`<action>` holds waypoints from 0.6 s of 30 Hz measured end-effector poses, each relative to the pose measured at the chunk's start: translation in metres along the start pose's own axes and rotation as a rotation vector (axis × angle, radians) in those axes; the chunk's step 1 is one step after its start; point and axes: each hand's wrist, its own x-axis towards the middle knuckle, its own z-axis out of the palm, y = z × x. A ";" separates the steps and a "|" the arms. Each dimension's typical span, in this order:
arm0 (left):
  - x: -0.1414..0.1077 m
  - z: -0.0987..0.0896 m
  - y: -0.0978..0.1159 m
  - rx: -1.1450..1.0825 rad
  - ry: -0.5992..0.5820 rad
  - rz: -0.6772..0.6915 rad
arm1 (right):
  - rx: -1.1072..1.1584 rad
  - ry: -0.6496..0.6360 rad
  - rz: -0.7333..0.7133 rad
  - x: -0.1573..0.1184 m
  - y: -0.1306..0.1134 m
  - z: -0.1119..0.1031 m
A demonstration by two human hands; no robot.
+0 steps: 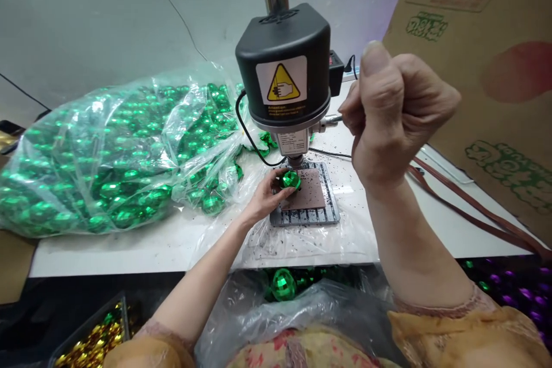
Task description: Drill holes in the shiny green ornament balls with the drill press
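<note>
My left hand grips a shiny green faceted disco ball between thumb and fingers. The ball is right under the spindle of a small black bench drill press, over a brownish pad on the grooved metal base. Whether the spindle touches the ball is hard to see. At the machine's right side, my right hand is raised in a fist, thumb uppermost. A short metal lever runs from the press toward that fist; the part inside the fingers is hidden.
A large clear plastic bag of green balls fills the left of the white table. Dark shavings litter the base. At right stand a cardboard box and brown straps. Below the edge are another green ball and a gold-filled bin.
</note>
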 end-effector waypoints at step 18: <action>0.000 0.026 0.000 0.134 0.069 0.063 | -0.085 -0.025 -0.002 0.000 0.005 -0.001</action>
